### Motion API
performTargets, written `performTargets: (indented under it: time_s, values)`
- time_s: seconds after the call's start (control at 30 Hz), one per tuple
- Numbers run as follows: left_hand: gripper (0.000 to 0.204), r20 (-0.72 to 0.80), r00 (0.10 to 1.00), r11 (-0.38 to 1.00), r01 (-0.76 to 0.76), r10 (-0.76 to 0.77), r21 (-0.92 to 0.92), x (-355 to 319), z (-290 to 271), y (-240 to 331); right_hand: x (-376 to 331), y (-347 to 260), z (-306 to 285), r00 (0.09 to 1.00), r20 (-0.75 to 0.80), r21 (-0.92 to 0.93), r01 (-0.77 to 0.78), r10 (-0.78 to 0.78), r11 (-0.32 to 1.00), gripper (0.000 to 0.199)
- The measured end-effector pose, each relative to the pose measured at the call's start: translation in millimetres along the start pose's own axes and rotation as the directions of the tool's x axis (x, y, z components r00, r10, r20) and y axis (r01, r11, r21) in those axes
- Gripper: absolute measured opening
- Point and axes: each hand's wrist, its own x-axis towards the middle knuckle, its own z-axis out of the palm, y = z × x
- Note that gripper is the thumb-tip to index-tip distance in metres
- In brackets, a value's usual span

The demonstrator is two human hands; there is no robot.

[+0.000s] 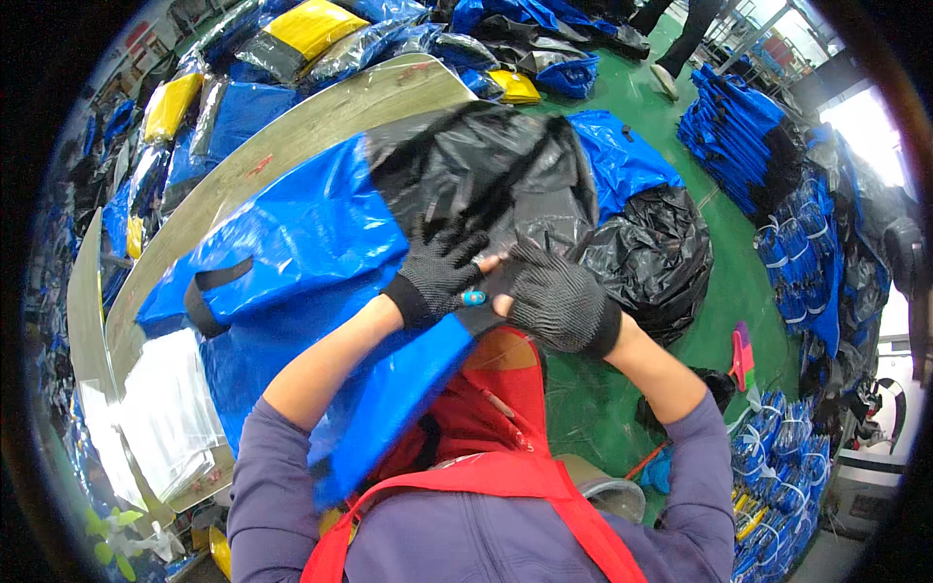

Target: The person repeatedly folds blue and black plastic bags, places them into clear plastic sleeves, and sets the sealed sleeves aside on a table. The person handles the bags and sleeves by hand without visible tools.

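Left hand (439,270), right hand (562,299), knit-gloved, on glossy, creased sheeting (476,165)

Your left glove (437,272) and right glove (562,299) are charcoal grey with a fine, paler ribbed pattern and black cuffs; a teal band (473,298) shows at your left thumb. The plastic piece (379,219) under them is glossy bright blue on one part, shiny black on another. Your sleeves (267,457) are muted purple, your apron (486,478) bright red. The worktop (321,121) is greyish beige, streaked like wood grain, with small red marks. Yellow packs (326,29) brighten the blue-and-black piles (739,136), and the floor (607,398) is green.
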Motion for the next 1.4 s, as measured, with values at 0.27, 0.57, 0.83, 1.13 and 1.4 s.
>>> performTargets:
  time_s: [0.27, 0.57, 0.83, 1.13, 1.4]
  values:
    - [0.057, 0.239, 0.959, 0.871, 0.247, -0.155, -0.424, -155.1, -83.7, -51.9, 98.0, 71.7, 74.1, 0.482, 0.737, -0.299, -0.395, 0.473, 0.869, 0.048]
    - [0.052, 0.291, 0.401, 0.334, 0.908, -0.869, -0.254, -436.5, -160.4, 14.3, 81.7, 88.2, 84.1, 0.553, 0.671, -0.148, -0.552, 0.493, 0.820, 0.054]
    - [0.054, -0.306, 0.160, 0.130, 0.985, -0.938, 0.116, -367.6, -128.0, 3.4, 63.4, 43.5, 81.9, 0.545, 0.623, -0.287, -0.508, 0.561, 0.812, 0.045]
    - [0.072, -0.002, 0.685, 0.597, 0.637, -0.729, 0.487, -235.7, -177.2, -55.2, 85.3, 29.6, 66.2, 0.796, 0.415, -0.554, -0.164, 0.441, 0.816, 0.075]
    - [0.037, 0.085, 0.541, 0.542, 0.840, -0.836, -0.020, -299.6, -130.2, -49.6, 54.8, 64.3, 81.4, 0.716, 0.341, -0.447, -0.447, 0.609, 0.775, 0.107]
